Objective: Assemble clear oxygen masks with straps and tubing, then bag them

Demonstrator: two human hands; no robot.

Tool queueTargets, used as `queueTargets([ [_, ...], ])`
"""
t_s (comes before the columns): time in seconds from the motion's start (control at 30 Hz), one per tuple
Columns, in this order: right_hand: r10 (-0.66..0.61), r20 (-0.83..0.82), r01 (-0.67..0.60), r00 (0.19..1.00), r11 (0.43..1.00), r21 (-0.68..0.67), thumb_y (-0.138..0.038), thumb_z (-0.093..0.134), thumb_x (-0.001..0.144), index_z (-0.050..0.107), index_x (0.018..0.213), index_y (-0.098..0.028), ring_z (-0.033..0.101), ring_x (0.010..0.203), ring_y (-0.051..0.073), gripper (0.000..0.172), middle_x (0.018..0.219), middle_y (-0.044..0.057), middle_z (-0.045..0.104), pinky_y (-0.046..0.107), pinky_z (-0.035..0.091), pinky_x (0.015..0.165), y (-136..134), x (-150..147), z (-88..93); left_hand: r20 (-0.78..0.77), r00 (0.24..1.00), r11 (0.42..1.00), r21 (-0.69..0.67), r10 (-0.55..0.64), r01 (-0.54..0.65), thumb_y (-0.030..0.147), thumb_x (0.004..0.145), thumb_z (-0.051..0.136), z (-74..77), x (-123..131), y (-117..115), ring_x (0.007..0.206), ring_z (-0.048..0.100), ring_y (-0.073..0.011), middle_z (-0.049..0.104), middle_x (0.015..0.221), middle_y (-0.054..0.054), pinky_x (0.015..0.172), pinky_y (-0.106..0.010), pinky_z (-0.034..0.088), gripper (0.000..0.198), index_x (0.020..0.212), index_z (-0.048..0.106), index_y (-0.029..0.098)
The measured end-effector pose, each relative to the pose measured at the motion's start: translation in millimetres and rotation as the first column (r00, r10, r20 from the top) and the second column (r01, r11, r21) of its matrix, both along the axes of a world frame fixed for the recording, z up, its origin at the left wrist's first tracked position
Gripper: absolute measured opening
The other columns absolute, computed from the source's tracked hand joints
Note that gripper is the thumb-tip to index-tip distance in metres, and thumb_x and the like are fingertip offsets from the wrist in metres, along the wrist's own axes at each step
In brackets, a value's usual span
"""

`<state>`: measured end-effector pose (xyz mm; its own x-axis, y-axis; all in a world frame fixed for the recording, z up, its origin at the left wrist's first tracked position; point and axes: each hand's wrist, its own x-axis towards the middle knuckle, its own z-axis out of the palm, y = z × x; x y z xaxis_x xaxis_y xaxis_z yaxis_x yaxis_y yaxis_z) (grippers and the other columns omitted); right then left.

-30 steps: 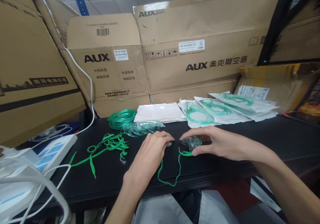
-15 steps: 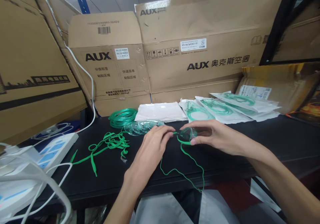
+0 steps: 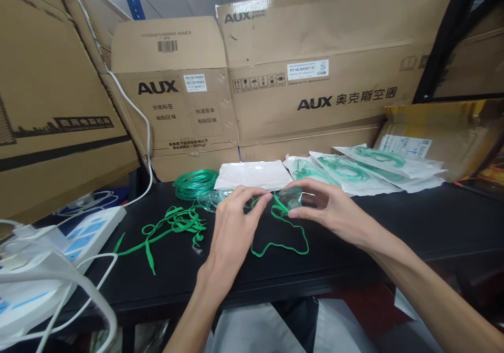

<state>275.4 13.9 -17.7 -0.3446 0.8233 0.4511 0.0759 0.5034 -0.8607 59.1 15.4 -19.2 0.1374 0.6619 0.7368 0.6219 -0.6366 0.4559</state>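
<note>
My right hand (image 3: 326, 208) pinches a clear plastic mask (image 3: 292, 195) a little above the black table (image 3: 394, 227). A green elastic strap (image 3: 281, 237) hangs from the mask in a loop that rests on the table. My left hand (image 3: 232, 227) pinches one end of this strap near the mask. A pile of loose green straps (image 3: 173, 224) lies to the left. Several clear masks (image 3: 208, 198) sit behind my left hand, beside a coil of green tubing (image 3: 195, 182).
White empty bags (image 3: 255, 174) and several sealed packs with green tubing (image 3: 354, 172) lie at the back. AUX cardboard boxes (image 3: 307, 80) wall the rear. A white power strip (image 3: 84, 237) with cables sits at the left edge.
Both hands have lifted and moved back from the table's front. The strap's hanging loop, which dangled over the edge, now lies gathered on the table.
</note>
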Motion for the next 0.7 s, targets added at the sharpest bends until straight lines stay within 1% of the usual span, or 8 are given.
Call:
queueTargets([
  [0.1, 0.031, -0.021, -0.031, 0.999, 1.000, -0.004, -0.028, 0.083, 0.083, 0.069, 0.113, -0.029, 0.066, 0.113, 0.020, 0.033, 0.118, -0.001, 0.069, 0.031, 0.053, 0.101, -0.7, -1.9, 0.7, 0.002, 1.000, 1.000, -0.010, -0.003, 0.003, 0.022, 0.094, 0.069, -0.6, 1.1, 0.0, 0.084, 0.067, -0.0142, 0.076, 0.096, 0.003, 0.078, -0.024, 0.049, 0.007, 0.095, 0.076, 0.023],
  [0.23, 0.031, -0.023, -0.031, 0.999, 0.999, 0.005, -0.027, 0.082, 0.084, 0.070, 0.112, -0.030, 0.066, 0.114, 0.019, 0.030, 0.118, -0.002, 0.068, 0.029, 0.054, 0.101, -2.6, -4.0, 2.1, 0.003, 1.000, 1.000, -0.010, 0.007, -0.007, 0.022, 0.094, 0.070, -0.8, 2.1, -0.1, 0.082, 0.067, -0.0136, 0.076, 0.095, 0.003, 0.078, -0.024, 0.048, 0.006, 0.094, 0.076, 0.023],
  [0.5, 0.060, -0.074, -0.065, 0.995, 0.996, -0.058, -0.026, 0.083, 0.084, 0.067, 0.111, -0.029, 0.069, 0.106, 0.016, 0.032, 0.114, -0.003, 0.065, 0.027, 0.056, 0.096, -4.0, -2.2, 1.8, 0.006, 1.000, 0.999, 0.046, 0.018, -0.018, 0.021, 0.093, 0.071, -0.5, 2.5, -1.0, 0.080, 0.066, -0.0126, 0.076, 0.092, 0.003, 0.075, -0.023, 0.047, 0.005, 0.094, 0.076, 0.021],
  [0.7, 0.001, -0.064, -0.001, 0.998, 1.000, 0.005, -0.027, 0.083, 0.084, 0.067, 0.110, -0.029, 0.067, 0.107, 0.016, 0.031, 0.113, -0.002, 0.065, 0.028, 0.055, 0.097, -2.8, -3.7, 0.3, 0.014, 1.000, 0.998, 0.064, -0.020, 0.019, 0.019, 0.092, 0.070, -2.1, 7.0, -4.9, 0.084, 0.068, -0.0135, 0.077, 0.093, 0.003, 0.077, -0.023, 0.048, 0.006, 0.093, 0.075, 0.021],
])
